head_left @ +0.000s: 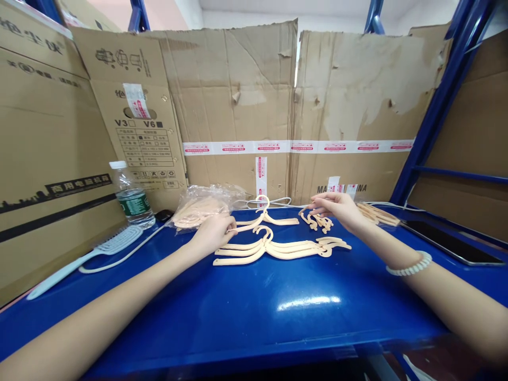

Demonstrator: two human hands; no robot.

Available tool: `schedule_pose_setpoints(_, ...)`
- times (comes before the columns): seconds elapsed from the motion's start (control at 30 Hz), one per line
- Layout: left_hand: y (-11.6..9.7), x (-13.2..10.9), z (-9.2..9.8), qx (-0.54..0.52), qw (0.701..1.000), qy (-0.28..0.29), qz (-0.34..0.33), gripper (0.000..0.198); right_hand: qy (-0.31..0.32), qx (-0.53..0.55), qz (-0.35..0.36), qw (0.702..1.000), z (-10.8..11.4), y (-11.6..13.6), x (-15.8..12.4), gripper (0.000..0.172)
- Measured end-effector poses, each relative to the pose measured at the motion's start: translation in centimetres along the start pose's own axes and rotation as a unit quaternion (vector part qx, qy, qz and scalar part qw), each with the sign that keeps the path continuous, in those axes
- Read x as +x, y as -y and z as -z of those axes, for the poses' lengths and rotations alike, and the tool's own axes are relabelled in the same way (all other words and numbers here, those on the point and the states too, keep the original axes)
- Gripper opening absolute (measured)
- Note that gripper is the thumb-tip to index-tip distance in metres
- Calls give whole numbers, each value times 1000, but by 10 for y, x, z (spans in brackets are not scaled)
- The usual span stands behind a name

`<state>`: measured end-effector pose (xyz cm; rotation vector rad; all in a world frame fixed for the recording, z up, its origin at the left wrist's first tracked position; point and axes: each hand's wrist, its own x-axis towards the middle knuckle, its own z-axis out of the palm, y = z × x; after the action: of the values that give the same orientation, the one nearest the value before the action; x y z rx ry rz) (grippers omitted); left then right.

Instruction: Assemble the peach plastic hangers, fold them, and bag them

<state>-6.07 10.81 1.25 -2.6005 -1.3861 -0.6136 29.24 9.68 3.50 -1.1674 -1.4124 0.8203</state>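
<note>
My left hand is closed in a pinch on the left arm end of a cream plastic hanger, whose hook points up toward the back. Nearer to me lie several like hangers, overlapping in a row, their hooks bunched together. Loose arm pieces touch the right end of that row. Above a small heap of loose cream hooks, my right hand is held with its fingers stretched out and slightly apart. Nothing clearly shows in its grasp.
A clear plastic bag of cream parts lies behind my left hand. Further left are a water bottle and a pale hairbrush. More arm pieces and a dark tablet lie right. Cardboard walls the blue table.
</note>
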Motion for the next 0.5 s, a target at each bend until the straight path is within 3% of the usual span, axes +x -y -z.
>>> schedule_pose_setpoints(0.23, 3, -4, -2, -40, 998, -29, -25, 11, 17, 70, -77, 994, -8, 3, -21, 21)
schedule_pose_setpoints(0.37, 0, -6, 8, -80, 996, -27, -31, 13, 1, 140, -106, 984, -5, -2, -27, 16)
schedule_pose_setpoints(0.5, -9, -17, 20, -121, 990, -38, -57, 10, -15, 214, -129, 968, -3, -2, -30, 26)
